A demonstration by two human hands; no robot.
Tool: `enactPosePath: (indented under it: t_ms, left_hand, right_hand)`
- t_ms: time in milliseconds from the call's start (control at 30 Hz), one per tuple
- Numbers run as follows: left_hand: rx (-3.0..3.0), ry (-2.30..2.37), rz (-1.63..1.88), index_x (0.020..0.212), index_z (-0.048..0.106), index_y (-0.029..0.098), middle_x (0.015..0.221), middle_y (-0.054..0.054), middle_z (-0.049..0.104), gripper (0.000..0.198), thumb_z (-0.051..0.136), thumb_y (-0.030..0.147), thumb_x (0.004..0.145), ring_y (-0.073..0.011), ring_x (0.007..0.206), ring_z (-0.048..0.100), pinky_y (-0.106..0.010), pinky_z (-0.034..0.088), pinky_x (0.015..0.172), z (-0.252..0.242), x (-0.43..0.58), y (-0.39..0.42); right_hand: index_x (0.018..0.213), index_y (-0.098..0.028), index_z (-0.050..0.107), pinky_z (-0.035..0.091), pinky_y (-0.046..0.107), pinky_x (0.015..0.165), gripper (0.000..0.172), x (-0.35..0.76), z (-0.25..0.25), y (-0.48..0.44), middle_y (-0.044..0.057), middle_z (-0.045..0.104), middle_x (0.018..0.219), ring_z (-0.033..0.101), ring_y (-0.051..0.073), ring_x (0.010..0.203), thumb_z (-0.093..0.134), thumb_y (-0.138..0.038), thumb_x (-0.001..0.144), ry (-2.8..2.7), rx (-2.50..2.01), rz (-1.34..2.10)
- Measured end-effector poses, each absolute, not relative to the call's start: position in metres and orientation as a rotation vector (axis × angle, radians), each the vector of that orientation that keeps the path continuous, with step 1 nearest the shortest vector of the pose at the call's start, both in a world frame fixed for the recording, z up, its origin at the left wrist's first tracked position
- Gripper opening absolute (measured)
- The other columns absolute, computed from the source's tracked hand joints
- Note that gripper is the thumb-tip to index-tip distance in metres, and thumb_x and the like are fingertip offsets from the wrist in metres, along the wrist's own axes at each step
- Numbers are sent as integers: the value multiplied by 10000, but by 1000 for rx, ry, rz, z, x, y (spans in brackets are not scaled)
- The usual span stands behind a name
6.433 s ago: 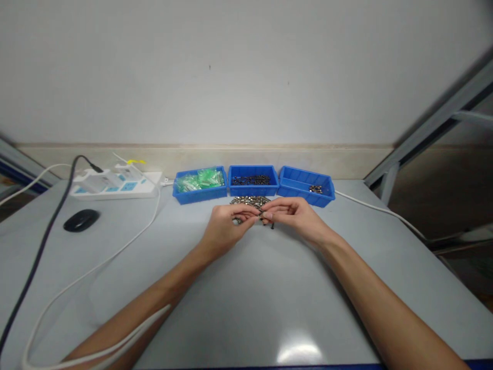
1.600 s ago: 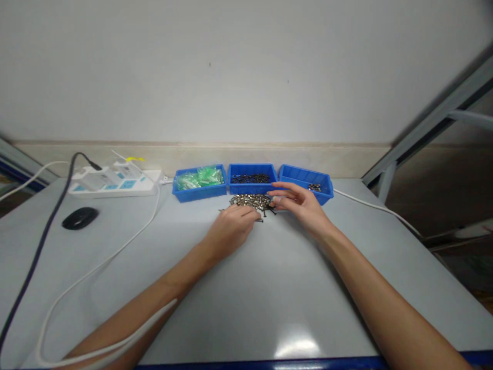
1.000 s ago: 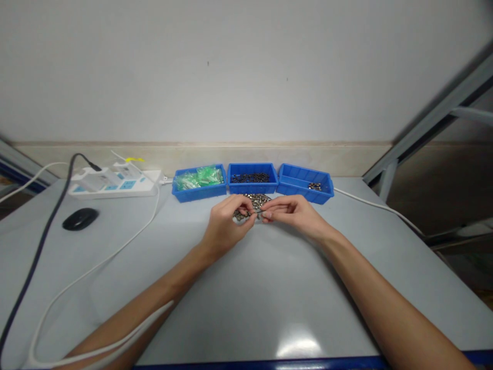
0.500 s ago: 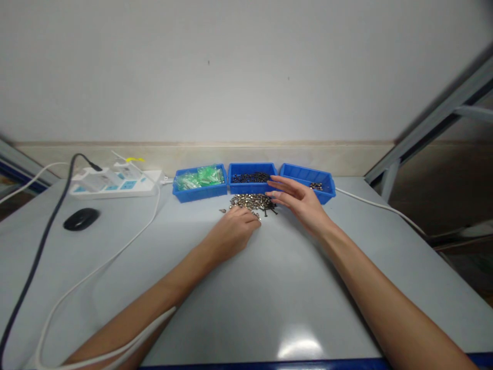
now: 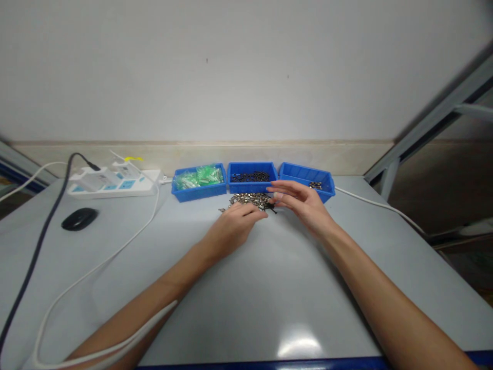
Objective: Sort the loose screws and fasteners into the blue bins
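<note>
A heap of small metal screws [image 5: 252, 198], mostly silvery with several dark ones at its right end, lies on the grey table in front of the middle bin. Over the near left side of the heap is my left hand [image 5: 236, 226], back up, fingers bent down and thumb stretched to the right. Its fingertips are partly hidden, and I see nothing held. My right hand [image 5: 308, 208] reaches in from the right with fingers apart, its fingertips at the heap's right end. The middle blue bin [image 5: 252, 188], holding dark screws, stands just behind.
A left blue bin [image 5: 199, 193] holds clear and green plastic packets. A right blue bin [image 5: 304, 172] has a few screws. At left are a white power strip [image 5: 115, 191], a black mouse [image 5: 79, 219] and loose cables. A wall stands behind the bins.
My left hand has shifted slightly, and its thumb now stretches right, away from the bent fingers. My right fingertips have moved a little lower over the heap's dark end.
</note>
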State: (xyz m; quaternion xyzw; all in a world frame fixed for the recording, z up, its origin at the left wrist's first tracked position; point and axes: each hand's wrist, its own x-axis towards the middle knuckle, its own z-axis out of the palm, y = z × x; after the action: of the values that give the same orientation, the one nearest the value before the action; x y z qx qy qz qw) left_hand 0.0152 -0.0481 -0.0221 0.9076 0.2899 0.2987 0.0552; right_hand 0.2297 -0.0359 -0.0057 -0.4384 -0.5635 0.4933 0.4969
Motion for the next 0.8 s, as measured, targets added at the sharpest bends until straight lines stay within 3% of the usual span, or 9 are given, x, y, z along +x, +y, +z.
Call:
enactPosePath:
  t_ms: [167, 567, 700, 800]
  left_hand:
    - [2262, 826, 1137, 1113, 615, 171, 946, -59, 706, 236, 561, 90, 898, -150, 851, 677, -269, 550, 773, -12, 16, -50]
    - [2111, 854, 1190, 1123, 552, 155, 944, -59, 683, 283, 627, 115, 854, -144, 856, 694, -253, 585, 776, -10, 13, -49]
    - [2384, 889, 1041, 1136, 593, 167, 1040, -81, 693, 296, 615, 108, 847, -186, 938, 670, -341, 567, 859, -10, 7, -47]
    - [2566, 831, 869, 1236, 591, 183, 1150, -103, 684, 393, 596, 103, 852, -236, 1085, 629, -437, 509, 985, -13, 4, -46]
  right_hand:
    - [975, -189, 759, 551, 368, 805, 302, 231, 0, -40, 68, 761, 861, 701, 205, 791, 774, -379, 741, -1550, -1113, 1246]
    - [839, -170, 781, 571, 365, 771, 237, 225, -2, -44, 65, 761, 735, 719, 200, 718, 826, -323, 664, -1473, -1062, 1501]
    - [839, -175, 780, 566, 368, 788, 237, 224, -3, -37, 56, 757, 727, 712, 193, 705, 837, -314, 656, -1382, -1080, 1395]
    - [920, -212, 778, 542, 379, 895, 272, 221, -5, -29, 60, 782, 909, 727, 207, 861, 830, -299, 667, -1291, -1040, 1230]
